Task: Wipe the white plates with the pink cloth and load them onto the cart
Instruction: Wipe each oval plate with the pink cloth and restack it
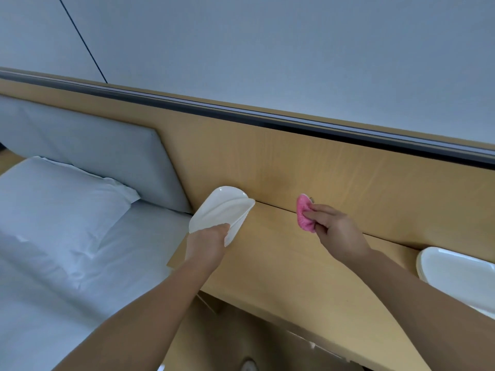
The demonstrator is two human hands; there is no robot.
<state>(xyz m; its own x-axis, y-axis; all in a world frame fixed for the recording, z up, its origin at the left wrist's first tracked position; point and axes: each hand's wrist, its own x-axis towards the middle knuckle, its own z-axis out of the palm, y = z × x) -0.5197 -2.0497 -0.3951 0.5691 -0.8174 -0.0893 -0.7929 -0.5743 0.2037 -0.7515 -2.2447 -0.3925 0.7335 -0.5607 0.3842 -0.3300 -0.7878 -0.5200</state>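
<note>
Wooden worktop point(294, 263) runs beside a bed point(67, 263). Your left hand point(206, 245) grips tilted plates point(219, 207) over its left end. Your right hand point(337, 231) pinches the cloth point(304, 212) with curled fingers, apart from them. Other plates point(455, 271) lie at the worktop's right edge.

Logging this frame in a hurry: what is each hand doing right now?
Left hand: closed, gripping the white plates.
Right hand: closed, pinching the pink cloth.

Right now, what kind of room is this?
Probably a bedroom, maybe in a hotel. There is a bed with a white pillow, a grey padded headboard behind it, and a wooden bedside counter next to it.
</note>
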